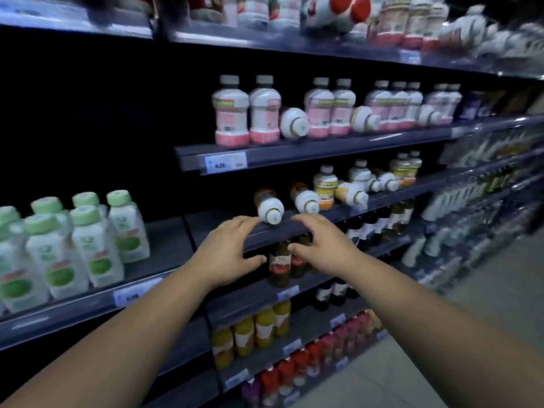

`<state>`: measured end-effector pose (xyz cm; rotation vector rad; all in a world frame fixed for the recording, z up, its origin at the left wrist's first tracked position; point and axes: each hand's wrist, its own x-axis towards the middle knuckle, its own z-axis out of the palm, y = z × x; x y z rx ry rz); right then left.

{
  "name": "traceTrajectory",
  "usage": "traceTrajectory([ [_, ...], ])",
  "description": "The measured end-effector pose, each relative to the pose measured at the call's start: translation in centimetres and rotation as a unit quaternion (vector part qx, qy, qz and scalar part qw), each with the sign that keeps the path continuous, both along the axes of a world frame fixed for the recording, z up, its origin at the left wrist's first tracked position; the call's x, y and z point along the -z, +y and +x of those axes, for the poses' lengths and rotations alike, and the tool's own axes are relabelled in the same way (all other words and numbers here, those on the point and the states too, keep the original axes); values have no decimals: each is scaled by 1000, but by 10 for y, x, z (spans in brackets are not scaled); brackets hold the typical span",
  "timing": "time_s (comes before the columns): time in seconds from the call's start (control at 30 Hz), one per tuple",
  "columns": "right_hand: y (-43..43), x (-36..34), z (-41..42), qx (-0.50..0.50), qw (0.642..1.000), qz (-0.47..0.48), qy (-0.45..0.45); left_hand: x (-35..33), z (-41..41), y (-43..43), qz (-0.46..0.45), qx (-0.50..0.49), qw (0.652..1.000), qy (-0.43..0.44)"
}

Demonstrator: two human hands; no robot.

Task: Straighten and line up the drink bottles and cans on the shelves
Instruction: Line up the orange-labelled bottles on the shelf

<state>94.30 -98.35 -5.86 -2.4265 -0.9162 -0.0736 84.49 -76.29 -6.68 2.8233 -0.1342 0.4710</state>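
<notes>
White plastic with an orange-brown base, the nearest fallen bottle (269,206) lies on its side at the front of the middle shelf (391,198), cap pointing out over the edge. The left hand (232,245) reaches up to it with fingers spread and nearly straight; its fingertips (255,219) are just beside the cap, and whether they touch cannot be told. The right hand (322,245) hovers in front of the shelf edge just right of the bottle, fingers loosely curved and wide. Neither hand holds anything. A second bottle (306,198) lies the same way close by, and a yellow one (351,194) is down further right beside an upright yellow bottle (325,184). On the shelf above, a tipped bottle (294,123) lies among the standing pink bottles (231,113). The step in hand looks like the reach for the first fallen bottle, so the task seems barely begun on this shelf. The next move likely calls for closing both hands round the body, not the cap, tilting it onto its base and setting it back from the lip. A round bottle this near the edge could roll off if nudged.
</notes>
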Motion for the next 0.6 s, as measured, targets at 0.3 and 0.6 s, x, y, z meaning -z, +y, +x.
traceTrajectory([
  [0.3,18,19,56,-3,996,75,55,13,45,9,-29,-33,999,27],
  [0.6,42,38,130,36,996,56,51,28,129,40,16,-11,999,32],
])
